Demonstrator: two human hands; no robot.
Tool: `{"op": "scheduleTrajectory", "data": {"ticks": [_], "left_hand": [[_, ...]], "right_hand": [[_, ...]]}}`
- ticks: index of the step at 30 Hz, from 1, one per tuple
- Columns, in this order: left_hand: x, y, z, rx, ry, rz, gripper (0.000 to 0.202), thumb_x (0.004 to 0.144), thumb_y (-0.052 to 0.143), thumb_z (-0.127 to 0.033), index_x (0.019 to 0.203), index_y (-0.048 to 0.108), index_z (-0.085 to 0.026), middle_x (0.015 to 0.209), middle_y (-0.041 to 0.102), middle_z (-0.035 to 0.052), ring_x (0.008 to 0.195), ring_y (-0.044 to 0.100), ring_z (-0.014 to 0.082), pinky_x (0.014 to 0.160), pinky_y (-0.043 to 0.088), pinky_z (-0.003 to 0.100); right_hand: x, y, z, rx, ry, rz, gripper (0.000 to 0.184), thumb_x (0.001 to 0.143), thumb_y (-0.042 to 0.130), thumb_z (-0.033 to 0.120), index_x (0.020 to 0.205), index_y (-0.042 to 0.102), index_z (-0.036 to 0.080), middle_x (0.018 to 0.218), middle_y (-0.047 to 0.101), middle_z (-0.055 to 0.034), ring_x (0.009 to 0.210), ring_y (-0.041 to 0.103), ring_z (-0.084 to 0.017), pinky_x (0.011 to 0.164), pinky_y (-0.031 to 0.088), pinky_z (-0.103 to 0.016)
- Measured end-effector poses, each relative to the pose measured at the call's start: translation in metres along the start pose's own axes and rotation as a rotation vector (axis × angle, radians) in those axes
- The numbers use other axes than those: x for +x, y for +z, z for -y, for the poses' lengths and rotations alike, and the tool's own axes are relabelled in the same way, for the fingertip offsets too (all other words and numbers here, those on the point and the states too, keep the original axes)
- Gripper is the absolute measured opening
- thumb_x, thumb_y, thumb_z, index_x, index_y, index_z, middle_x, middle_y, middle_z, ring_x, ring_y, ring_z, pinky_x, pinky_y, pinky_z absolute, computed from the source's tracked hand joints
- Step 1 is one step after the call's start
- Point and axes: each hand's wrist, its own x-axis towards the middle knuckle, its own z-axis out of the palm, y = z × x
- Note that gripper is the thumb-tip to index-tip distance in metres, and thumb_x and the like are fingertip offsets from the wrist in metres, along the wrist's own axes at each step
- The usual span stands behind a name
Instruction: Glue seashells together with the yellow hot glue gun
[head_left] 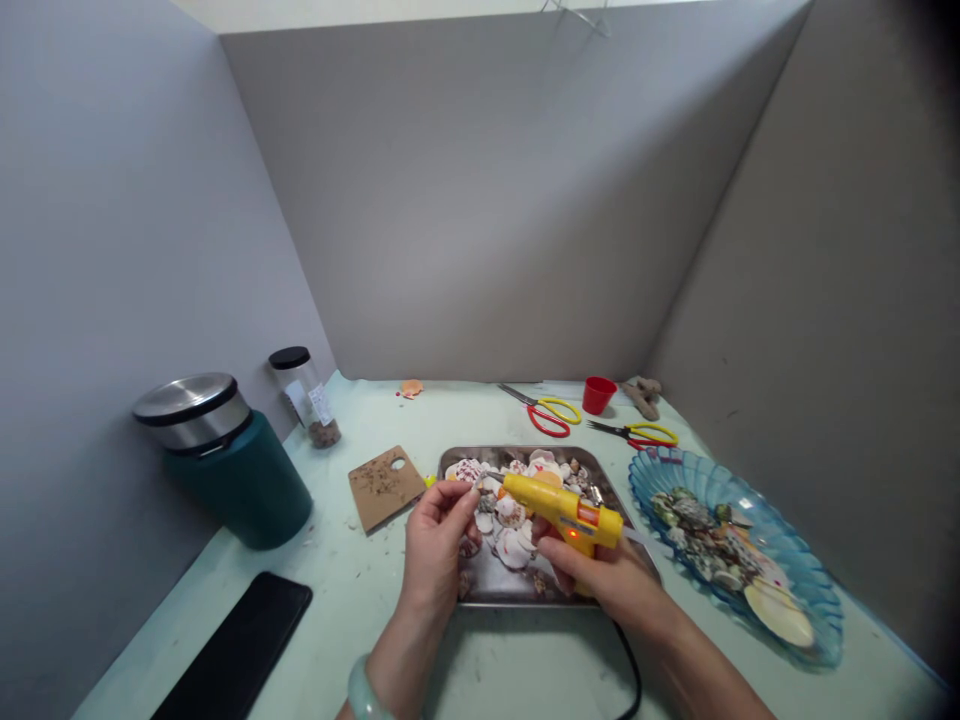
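Note:
My right hand (589,572) is wrapped round the handle of a yellow hot glue gun (559,503), whose small orange light glows. A clear glue stick pokes out of its back end. The nozzle points left, right at the fingertips of my left hand (444,530). Thumb and forefinger of that hand are pinched on a tiny pale piece, too small to name. Both hands hover over a metal tray (495,590) of seashells (512,548); the glue gun and my hands hide part of the shells.
Left stand a teal flask (240,485), a black-lidded jar (304,395), a dark phone-like slab (236,650) and a brown board (382,490). Behind the tray lie two pairs of scissors (551,412) and a red cup (598,395). A blue dish (814,590) of shells sits right. A black cord (634,665) trails forward.

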Motion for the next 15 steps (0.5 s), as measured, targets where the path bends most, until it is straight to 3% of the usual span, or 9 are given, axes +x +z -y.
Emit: {"op": "scheduleTrajectory", "data": {"ticks": [4, 11, 15], "left_hand": [[0.0006, -0.0007, 0.0014, -0.004, -0.003, 0.015, 0.029, 0.068, 0.077, -0.034, 0.084, 0.062, -0.015, 0.054, 0.053, -0.0065, 0.043, 0.043, 0.0054, 0.044, 0.037, 0.018], [0.0001, -0.0015, 0.002, -0.006, 0.004, 0.012, 0.029, 0.067, 0.077, -0.033, 0.083, 0.062, -0.015, 0.055, 0.053, -0.0063, 0.043, 0.043, 0.005, 0.043, 0.036, 0.018], [0.0001, -0.0011, 0.0009, -0.008, 0.003, 0.012, 0.029, 0.067, 0.078, -0.033, 0.082, 0.062, -0.015, 0.056, 0.054, -0.0062, 0.043, 0.043, 0.005, 0.043, 0.036, 0.018]], "right_hand": [[-0.0003, 0.003, 0.0033, 0.104, 0.083, 0.084, 0.028, 0.076, 0.068, 0.046, 0.083, 0.068, 0.019, 0.056, 0.057, 0.0025, 0.046, 0.049, -0.011, 0.045, 0.041, -0.023], [-0.001, 0.0057, -0.0015, 0.02, 0.14, 0.111, 0.031, 0.08, 0.064, 0.048, 0.079, 0.067, 0.018, 0.057, 0.056, 0.0026, 0.052, 0.049, -0.013, 0.049, 0.039, -0.024], [-0.0011, 0.0067, -0.0001, 0.012, 0.114, 0.089, 0.032, 0.078, 0.066, 0.049, 0.089, 0.068, 0.019, 0.065, 0.063, 0.0011, 0.055, 0.054, -0.014, 0.05, 0.043, -0.024]]}}
